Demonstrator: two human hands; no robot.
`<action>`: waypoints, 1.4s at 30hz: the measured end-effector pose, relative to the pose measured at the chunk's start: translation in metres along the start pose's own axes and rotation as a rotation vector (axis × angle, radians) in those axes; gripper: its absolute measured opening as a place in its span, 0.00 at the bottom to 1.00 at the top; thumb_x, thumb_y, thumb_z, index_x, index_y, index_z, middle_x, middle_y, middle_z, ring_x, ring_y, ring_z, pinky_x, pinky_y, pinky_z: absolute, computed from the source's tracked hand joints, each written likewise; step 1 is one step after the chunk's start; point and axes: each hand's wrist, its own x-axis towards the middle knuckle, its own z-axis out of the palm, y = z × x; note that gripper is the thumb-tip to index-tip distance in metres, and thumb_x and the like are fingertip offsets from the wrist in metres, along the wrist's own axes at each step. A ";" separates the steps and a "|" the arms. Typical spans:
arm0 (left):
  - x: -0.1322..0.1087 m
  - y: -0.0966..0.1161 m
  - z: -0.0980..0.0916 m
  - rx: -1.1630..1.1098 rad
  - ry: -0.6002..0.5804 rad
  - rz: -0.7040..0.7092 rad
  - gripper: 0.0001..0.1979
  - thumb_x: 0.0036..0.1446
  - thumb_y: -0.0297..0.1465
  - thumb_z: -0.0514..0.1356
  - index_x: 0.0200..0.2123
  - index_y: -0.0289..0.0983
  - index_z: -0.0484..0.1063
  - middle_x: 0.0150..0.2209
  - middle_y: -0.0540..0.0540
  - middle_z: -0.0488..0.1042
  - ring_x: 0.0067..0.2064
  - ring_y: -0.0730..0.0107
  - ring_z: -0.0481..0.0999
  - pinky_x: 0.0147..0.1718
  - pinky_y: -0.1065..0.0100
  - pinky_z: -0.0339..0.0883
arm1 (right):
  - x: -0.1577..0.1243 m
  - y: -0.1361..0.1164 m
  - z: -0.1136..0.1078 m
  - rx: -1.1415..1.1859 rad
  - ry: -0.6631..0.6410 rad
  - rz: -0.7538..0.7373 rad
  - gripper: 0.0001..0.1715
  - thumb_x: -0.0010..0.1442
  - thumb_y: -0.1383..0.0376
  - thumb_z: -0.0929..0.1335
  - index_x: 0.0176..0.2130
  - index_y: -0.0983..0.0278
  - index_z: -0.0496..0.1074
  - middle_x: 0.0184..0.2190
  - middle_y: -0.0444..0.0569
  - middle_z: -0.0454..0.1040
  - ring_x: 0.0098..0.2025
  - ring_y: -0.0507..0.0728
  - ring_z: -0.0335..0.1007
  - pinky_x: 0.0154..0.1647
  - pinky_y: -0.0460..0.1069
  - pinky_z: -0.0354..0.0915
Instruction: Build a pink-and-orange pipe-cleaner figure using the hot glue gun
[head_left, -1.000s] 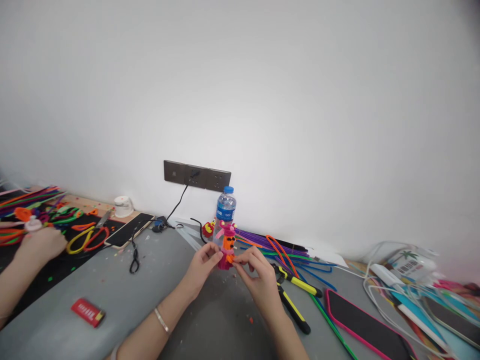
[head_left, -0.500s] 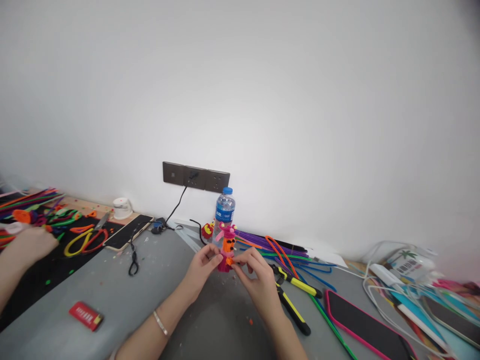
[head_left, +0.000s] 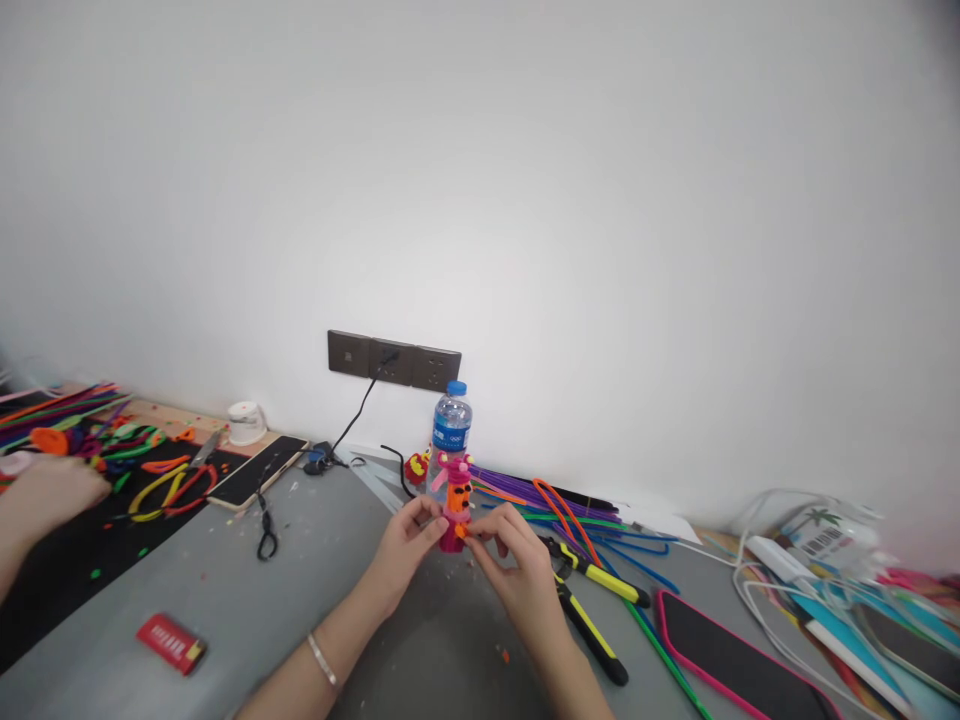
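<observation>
A small pipe-cleaner doll [head_left: 459,497], with a pink hat, an orange face with dark marks and a magenta body, is held upright between my two hands. My left hand [head_left: 409,545] pinches its left side with thumb and forefinger. At its right side, my right hand [head_left: 514,555] has thumb and fingertips together against a small orange piece on the doll's front; whether that piece is attached I cannot tell. Behind the doll stands a water bottle [head_left: 452,425] with a blue cap. Yellow-and-black pliers [head_left: 592,620] lie just right of my right hand.
Pipe cleaners [head_left: 570,510] lie along the wall. To the right are a pink-cased phone [head_left: 735,655] and white cables [head_left: 757,600]. On the left lie a red lighter [head_left: 171,642], scissors [head_left: 176,490], another phone [head_left: 259,472] and another person's hand [head_left: 64,490].
The whole view has shifted slightly, with things sitting a little lower. Both hands keep their hold on the doll, and the doll's face has turned very slightly.
</observation>
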 end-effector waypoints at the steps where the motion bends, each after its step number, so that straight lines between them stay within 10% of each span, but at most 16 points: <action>1: 0.000 0.000 0.000 0.003 -0.002 0.000 0.15 0.48 0.38 0.68 0.26 0.36 0.66 0.27 0.53 0.67 0.29 0.75 0.63 0.30 0.74 0.59 | 0.000 0.001 0.001 -0.001 -0.001 0.002 0.05 0.60 0.71 0.67 0.33 0.61 0.70 0.28 0.44 0.66 0.26 0.53 0.59 0.27 0.47 0.59; 42: 0.001 0.000 0.000 -0.005 0.069 0.007 0.15 0.46 0.38 0.69 0.27 0.36 0.67 0.26 0.52 0.68 0.29 0.74 0.66 0.29 0.74 0.61 | -0.001 -0.001 0.000 -0.043 0.012 0.028 0.02 0.60 0.68 0.66 0.34 0.61 0.69 0.26 0.44 0.66 0.25 0.53 0.58 0.26 0.47 0.60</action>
